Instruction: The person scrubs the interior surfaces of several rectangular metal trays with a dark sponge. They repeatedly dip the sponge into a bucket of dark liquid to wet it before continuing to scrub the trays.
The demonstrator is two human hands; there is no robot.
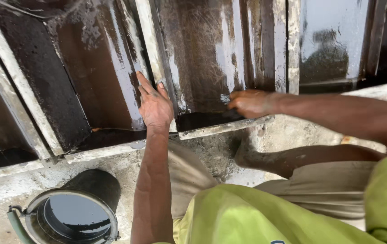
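- Rough concrete floor point(211, 156), stained and gritty, runs under a big metal panelled frame point(193, 68) that's coated dark and glossy, with pale unpainted ribs showing between the panels.
- Right hand point(250, 103) is curled tight round something small and dark pressed to the bottom edge of the middle panel. Looks like a brush or rag, honestly can't tell which.
- Left hand point(155, 106) holds nothing: it lies flat, fingers spread, palm on the pale rib just beside that panel, bracing.
- Wet black coating pools along the sill right under the working hand, shiny and runny.
- Well below the bracing hand, down by the elbow, sits a round metal bucket point(78, 210) of black liquid with a thin wire handle.
- Worries from here: I reckon the flat palm could slide on that slick surface, or pick up wet coating and smear the rib. A knee or elbow bumping the bucket would tip it. Those baggy green sleeves point(247, 212) look close enough to drag through the pool.
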